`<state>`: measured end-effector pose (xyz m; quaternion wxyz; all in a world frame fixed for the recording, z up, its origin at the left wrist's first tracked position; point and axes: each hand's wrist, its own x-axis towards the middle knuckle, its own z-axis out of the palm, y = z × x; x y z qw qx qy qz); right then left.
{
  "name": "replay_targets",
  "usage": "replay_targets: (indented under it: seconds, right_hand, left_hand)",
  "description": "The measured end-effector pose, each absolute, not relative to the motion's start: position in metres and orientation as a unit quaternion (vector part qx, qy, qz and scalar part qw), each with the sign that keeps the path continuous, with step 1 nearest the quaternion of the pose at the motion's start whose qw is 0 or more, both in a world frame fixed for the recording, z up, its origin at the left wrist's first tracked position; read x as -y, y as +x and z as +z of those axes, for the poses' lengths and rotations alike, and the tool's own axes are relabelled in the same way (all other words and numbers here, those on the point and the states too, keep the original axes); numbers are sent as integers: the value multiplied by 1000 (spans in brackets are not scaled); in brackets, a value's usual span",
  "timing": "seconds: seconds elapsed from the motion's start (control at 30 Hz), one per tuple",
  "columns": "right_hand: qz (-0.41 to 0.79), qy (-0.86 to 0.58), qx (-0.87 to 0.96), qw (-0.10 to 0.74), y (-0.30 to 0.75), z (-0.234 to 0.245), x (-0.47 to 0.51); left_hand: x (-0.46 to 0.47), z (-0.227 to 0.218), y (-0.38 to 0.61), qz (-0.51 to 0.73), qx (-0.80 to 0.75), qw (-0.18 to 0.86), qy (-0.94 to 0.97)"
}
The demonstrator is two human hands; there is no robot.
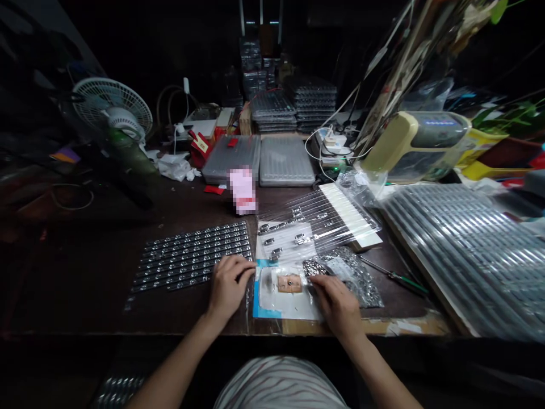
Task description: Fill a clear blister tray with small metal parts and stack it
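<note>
Left hand [229,287] on silver fitting rows [191,255]

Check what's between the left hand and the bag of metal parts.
A white sheet with a tan patch lies flat on the table between the left hand and the bag. The right hand also sits in that gap, at the bag's near edge.

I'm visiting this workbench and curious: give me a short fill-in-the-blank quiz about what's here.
The left hand rests at the edge of small metal parts laid out in ____.
The screwdriver near the right hand has a ____ handle.
____ clear plastic cases lie side by side beyond the hands.

Answers: rows; green; two.
</note>
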<state>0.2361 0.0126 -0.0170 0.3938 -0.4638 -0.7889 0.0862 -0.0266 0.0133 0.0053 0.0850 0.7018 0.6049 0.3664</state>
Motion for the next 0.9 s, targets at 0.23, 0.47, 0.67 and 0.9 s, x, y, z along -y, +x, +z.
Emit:
replay_targets:
  seconds: [0.23, 0.47, 0.67, 0.9]
  right_hand:
    - [93, -474, 806, 342, 199, -14, -17]
    - [82, -466, 814, 337, 193, -16, -19]
    - [93, -463, 813, 340, 194, -19, -17]
    - [19, -488, 822, 292, 210, -10, -14]
  left_hand:
    - [21, -11, -98, 311, -688, -55, 653]
    - [-15, 12, -58, 312, -626, -10, 715]
    - [-59, 24, 8, 247, -581, 44, 774]
    - [-57, 11, 13, 249, -588, 85, 765]
